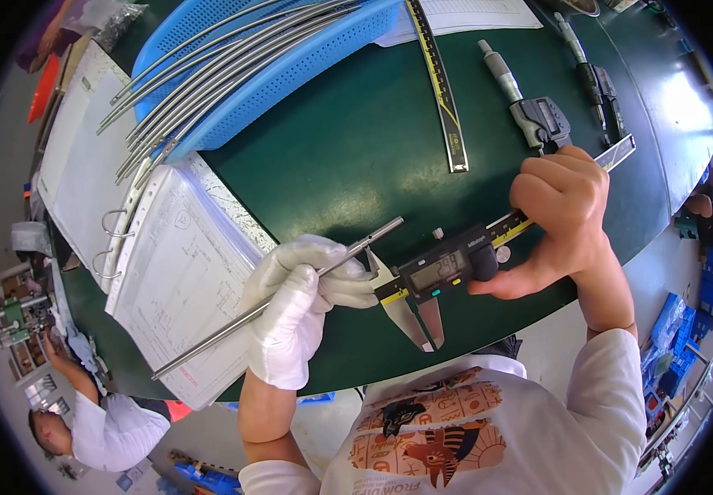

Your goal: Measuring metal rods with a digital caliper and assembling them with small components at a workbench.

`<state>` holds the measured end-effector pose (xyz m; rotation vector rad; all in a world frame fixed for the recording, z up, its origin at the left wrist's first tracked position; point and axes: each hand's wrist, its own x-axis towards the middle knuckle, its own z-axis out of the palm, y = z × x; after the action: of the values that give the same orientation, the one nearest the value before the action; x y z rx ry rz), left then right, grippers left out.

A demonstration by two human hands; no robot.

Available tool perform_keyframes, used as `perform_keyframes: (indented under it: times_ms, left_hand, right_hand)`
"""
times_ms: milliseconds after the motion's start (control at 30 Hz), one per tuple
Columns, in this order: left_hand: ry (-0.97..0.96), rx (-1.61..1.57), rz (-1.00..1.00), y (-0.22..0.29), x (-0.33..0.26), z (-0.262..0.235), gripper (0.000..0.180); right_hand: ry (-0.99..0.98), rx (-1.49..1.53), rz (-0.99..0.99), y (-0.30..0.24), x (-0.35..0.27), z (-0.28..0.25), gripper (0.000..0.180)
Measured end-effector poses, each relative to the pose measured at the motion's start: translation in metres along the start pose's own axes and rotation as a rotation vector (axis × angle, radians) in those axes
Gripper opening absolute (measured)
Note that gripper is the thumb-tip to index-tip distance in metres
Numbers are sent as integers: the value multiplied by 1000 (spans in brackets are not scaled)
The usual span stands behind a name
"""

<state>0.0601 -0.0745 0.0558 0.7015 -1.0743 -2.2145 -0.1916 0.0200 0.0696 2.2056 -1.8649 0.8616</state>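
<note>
My left hand (295,309), in a white glove, is closed around a long thin metal rod (216,337). The rod slants up to the right, its upper end reaching past my fingers over the green table. My bare right hand (567,206) grips a digital caliper (443,271) by its beam, with the thumb near the slider. The caliper's small upper jaws are close beside the rod; whether they touch it I cannot tell. Its long lower jaws point down, slightly apart, with nothing seen between them. A tiny metal piece (437,233) stands on the table just above the display.
A blue perforated basket (266,103) holds several metal rods at the upper left. Beneath it lies an open ring binder with drawing sheets (187,272). A black-and-yellow scale bar (441,91) and two digital micrometers (538,120) lie beyond my hands. Another person (113,429) is at lower left.
</note>
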Motion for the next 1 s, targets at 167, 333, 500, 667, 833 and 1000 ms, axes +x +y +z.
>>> perform_keyframes:
  times_ms: [167, 333, 500, 667, 833, 1000]
  left_hand:
    - [-22, 7, 9, -1, 1, -1, 23]
    - [-29, 30, 23, -2, 1, -1, 23]
    - [-54, 21, 35, -2, 2, -2, 21]
    - [-75, 2, 18, -1, 3, -2, 22]
    - [-91, -8, 15, -1, 3, -2, 22]
    - [-103, -20, 15, -1, 3, -3, 22]
  right_hand:
    - [-3, 15, -5, 1, -1, 1, 63]
    - [-4, 35, -6, 1, -1, 1, 62]
    - [-14, 61, -8, 3, -2, 1, 59]
    - [-37, 74, -5, 4, -3, 2, 58]
    - [-49, 85, -2, 5, -4, 1, 57]
    - [-72, 122, 12, 4, -4, 1, 55]
